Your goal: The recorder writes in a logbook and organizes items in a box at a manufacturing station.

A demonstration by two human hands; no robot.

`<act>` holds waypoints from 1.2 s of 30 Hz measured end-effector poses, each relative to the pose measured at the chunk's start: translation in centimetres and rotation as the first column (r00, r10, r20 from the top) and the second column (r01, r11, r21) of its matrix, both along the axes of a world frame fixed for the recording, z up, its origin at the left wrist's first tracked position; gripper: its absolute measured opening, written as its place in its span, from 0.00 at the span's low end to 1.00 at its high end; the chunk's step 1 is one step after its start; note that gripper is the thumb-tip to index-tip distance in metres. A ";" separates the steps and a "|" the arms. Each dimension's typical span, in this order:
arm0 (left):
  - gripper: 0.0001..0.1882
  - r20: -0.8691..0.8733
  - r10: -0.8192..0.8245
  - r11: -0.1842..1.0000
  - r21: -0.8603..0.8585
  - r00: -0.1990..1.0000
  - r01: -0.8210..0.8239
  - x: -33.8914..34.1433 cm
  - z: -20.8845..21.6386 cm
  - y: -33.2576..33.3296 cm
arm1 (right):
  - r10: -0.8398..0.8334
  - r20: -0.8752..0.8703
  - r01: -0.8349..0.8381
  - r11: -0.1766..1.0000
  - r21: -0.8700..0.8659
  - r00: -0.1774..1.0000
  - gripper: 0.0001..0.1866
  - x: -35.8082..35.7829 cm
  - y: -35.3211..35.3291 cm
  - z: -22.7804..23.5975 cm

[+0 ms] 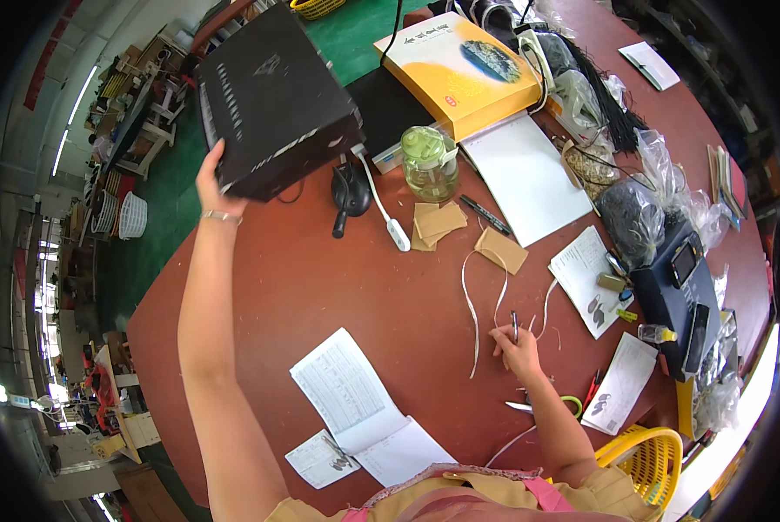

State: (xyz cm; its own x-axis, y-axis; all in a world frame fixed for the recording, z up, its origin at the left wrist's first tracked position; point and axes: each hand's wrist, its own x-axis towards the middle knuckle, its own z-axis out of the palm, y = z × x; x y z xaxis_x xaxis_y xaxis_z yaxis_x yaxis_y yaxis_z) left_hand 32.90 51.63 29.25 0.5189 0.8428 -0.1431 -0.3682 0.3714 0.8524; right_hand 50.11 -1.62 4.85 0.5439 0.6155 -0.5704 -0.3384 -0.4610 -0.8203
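Note:
My left hand (213,184) reaches far forward and grips the near left corner of a large flat black box (272,104), which is tilted at the table's far left edge. Its fingers are partly hidden by the box. My right hand (520,355) is closed round a pen (515,324), low over the red-brown table. Thin white cords (469,304) lie just beyond it. Close to my right forearm are scissors with a green handle (572,403). An open booklet with printed forms (342,391) lies in front of me, a small card (320,459) beside it.
Beyond my hands stand a green-lidded bottle (429,165) and a yellow box (455,74); brown cardboard pieces (438,224), a marker (484,211) and a white pad (529,187) lie nearby. Plastic bags (638,222) crowd the right side. A yellow basket (642,457) is at near right.

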 end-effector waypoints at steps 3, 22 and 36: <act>0.27 -0.012 -0.051 0.998 -0.032 0.999 0.051 6.3 -3.8 2.1 | -0.037 -0.023 0.036 0.999 -0.026 0.999 0.09 -0.2 0.1 0.1; 0.38 -0.365 -0.232 0.973 -0.096 0.902 0.212 14.5 -15.3 4.0 | -0.038 0.047 0.040 0.998 -0.040 0.998 0.09 -0.7 0.1 -0.5; 0.29 -0.413 0.296 0.939 0.292 0.861 -0.183 0.2 -15.9 -7.1 | -0.015 -0.008 0.015 1.000 0.012 1.000 0.10 -0.1 0.1 -0.3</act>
State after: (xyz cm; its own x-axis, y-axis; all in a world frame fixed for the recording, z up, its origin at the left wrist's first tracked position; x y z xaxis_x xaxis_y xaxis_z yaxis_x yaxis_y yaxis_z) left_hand 33.12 44.53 13.33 0.2250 0.9700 -0.0917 0.0194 0.0896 0.9958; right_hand 49.98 -1.55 4.53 0.5484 0.6146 -0.5670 -0.3515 -0.4458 -0.8232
